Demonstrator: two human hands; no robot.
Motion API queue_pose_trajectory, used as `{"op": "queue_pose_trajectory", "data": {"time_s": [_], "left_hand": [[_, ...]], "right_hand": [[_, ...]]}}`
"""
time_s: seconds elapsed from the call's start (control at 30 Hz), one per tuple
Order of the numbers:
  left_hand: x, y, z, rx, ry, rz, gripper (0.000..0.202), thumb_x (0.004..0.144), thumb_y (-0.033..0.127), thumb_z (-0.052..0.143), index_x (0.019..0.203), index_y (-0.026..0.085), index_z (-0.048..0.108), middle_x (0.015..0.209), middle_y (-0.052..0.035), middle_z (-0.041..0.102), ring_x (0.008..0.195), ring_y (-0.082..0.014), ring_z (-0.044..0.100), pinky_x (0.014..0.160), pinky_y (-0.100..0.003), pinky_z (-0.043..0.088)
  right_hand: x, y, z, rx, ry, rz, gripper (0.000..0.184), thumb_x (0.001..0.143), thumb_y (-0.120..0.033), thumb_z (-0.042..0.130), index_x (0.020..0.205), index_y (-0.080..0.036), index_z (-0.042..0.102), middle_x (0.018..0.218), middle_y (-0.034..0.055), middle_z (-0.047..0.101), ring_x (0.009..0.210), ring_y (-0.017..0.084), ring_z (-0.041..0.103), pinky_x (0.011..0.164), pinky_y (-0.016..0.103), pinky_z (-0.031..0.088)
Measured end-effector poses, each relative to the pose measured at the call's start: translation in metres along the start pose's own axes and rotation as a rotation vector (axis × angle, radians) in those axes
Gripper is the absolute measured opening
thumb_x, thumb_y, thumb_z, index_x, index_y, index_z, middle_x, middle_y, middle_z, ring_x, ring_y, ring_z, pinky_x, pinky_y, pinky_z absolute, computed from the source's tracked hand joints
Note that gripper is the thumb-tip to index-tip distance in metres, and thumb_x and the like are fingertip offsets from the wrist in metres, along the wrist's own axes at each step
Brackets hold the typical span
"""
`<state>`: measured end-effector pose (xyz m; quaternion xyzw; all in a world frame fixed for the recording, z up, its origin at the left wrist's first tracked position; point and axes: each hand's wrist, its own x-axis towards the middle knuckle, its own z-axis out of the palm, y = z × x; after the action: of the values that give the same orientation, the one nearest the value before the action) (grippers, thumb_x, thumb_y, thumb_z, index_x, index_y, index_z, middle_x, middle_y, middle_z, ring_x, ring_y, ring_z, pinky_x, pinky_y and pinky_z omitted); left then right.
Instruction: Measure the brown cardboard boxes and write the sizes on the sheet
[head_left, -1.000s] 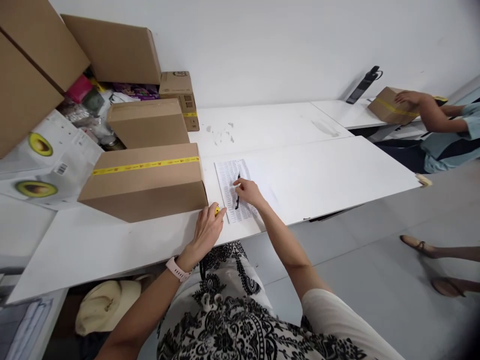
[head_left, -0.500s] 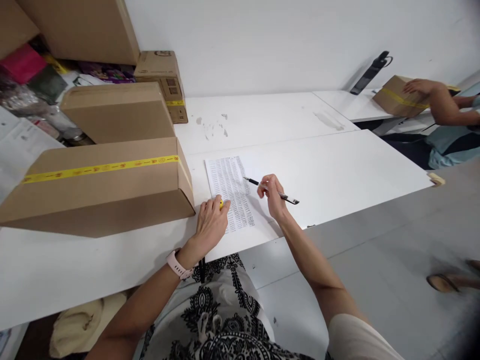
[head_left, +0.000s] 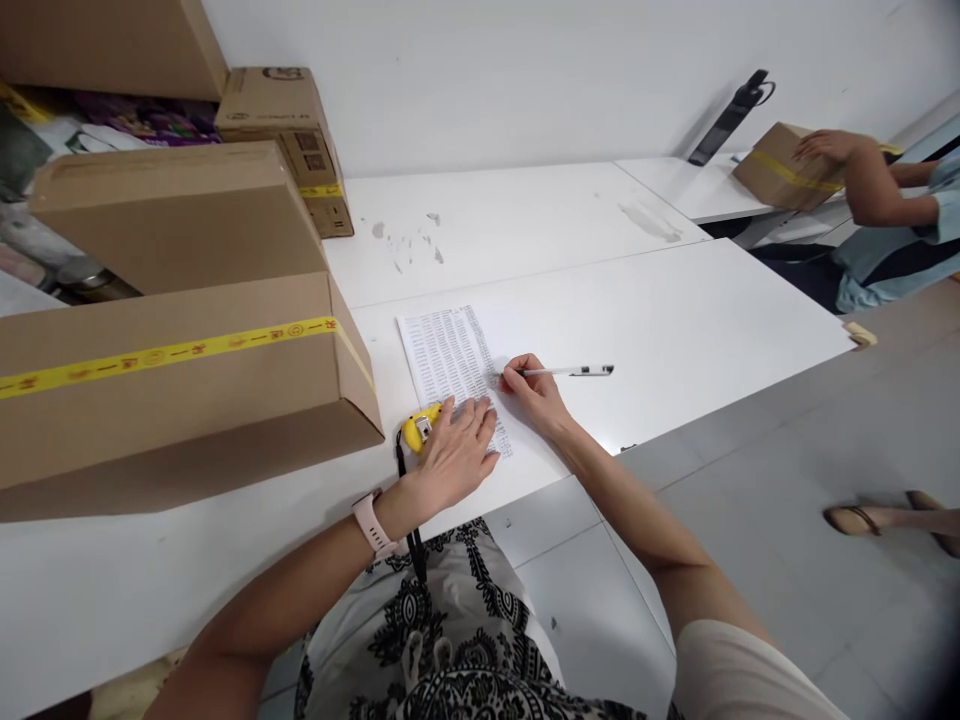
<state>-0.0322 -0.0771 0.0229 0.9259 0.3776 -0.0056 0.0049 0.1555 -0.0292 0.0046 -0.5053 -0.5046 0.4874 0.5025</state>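
Note:
A sheet of paper [head_left: 442,350] covered in columns of small print lies on the white table. My left hand [head_left: 459,452] rests flat on its lower part, fingers stretched out. Beside that hand, at the sheet's lower left edge, sits a yellow tape measure [head_left: 417,430] with a black strap hanging over the table edge. My right hand [head_left: 536,395] pinches a pen [head_left: 574,371] with a clear barrel, its tip at the right side of the print. The small writing under the tip is too fine to read.
A large taped cardboard box [head_left: 187,390] stands close on the left, with more boxes [head_left: 180,200] behind it. A dark bottle [head_left: 727,120] stands at the back right. Another person's hand [head_left: 829,146] rests on a small taped box [head_left: 776,170] there.
My left hand has let go of the tape measure and now lies flat on the paper. The pen in my right hand has been lowered to the sheet, its barrel now nearly level.

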Motion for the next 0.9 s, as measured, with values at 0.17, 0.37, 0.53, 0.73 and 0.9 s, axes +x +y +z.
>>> {"op": "queue_pose_trajectory", "data": {"time_s": [0.17,0.37,0.53,0.73,0.9], "left_hand": [[0.0049,0.0034,-0.0033,0.013,0.027,0.013,0.052,0.101,0.038,0.042,0.142,0.007,0.051,0.157,-0.0195,0.043,0.138,-0.0352,0.043,0.112,-0.051,0.033],[0.009,0.0063,-0.0047,0.043,0.05,0.035,0.049,0.1,0.035,0.043,0.135,0.002,0.056,0.153,-0.0231,0.047,0.129,-0.0358,0.049,0.105,-0.047,0.037],[0.0083,0.0059,-0.002,0.048,0.077,0.033,0.051,0.099,0.036,0.044,0.135,0.001,0.056,0.151,-0.0243,0.048,0.13,-0.0359,0.05,0.113,-0.05,0.03],[0.0089,0.0071,-0.0014,0.059,0.06,0.027,0.054,0.1,0.037,0.041,0.137,0.0,0.054,0.151,-0.0247,0.049,0.133,-0.0364,0.049,0.118,-0.054,0.024],[0.0097,0.0075,-0.001,0.074,0.044,0.023,0.055,0.1,0.039,0.04,0.138,0.001,0.053,0.152,-0.0233,0.049,0.135,-0.0362,0.048,0.12,-0.054,0.023]], "right_hand": [[0.0002,0.004,0.0001,-0.055,0.016,0.008,0.034,0.082,-0.049,0.072,0.079,-0.024,0.048,0.062,-0.0029,0.059,0.057,0.014,0.052,0.057,0.03,0.041],[0.0044,0.0082,-0.0009,-0.311,0.104,-0.14,0.031,0.081,-0.034,0.066,0.065,-0.023,0.042,0.057,-0.0061,0.039,0.055,0.011,0.034,0.053,0.028,0.028],[0.0035,0.0058,0.0011,-0.346,0.061,-0.139,0.027,0.08,-0.033,0.063,0.065,-0.023,0.044,0.059,-0.0055,0.041,0.056,0.011,0.034,0.054,0.028,0.028],[0.0035,0.0065,0.002,-0.351,0.052,-0.141,0.025,0.08,-0.031,0.063,0.065,-0.023,0.045,0.059,-0.0056,0.041,0.055,0.011,0.034,0.054,0.029,0.027],[0.0039,0.0072,0.0021,-0.374,0.045,-0.149,0.026,0.081,-0.032,0.063,0.065,-0.023,0.044,0.059,-0.0056,0.041,0.055,0.011,0.034,0.054,0.029,0.027]]}}
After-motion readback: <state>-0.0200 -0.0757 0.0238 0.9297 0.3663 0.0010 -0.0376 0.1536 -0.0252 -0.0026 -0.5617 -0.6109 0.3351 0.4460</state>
